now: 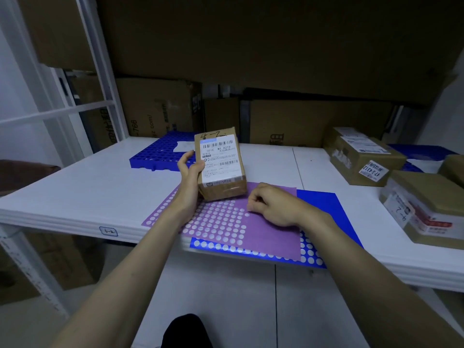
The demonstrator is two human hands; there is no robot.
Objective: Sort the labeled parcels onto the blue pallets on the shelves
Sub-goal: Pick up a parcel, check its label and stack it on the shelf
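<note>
Your left hand (190,169) grips the labeled parcel (220,163) by its left edge, tilting it label-up above the purple sheet (272,229). Your right hand (272,203), at 3 o'clock from the parcel, rests on that sheet, fingers curled and holding nothing. A blue pallet (160,153) lies at 11 o'clock on the white shelf (88,187).

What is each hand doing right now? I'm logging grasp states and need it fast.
Left hand: grips the small brown cardboard parcel with a white shipping label.
Right hand: fingers curled, holding nothing, resting on the purple dotted sheet.
</note>
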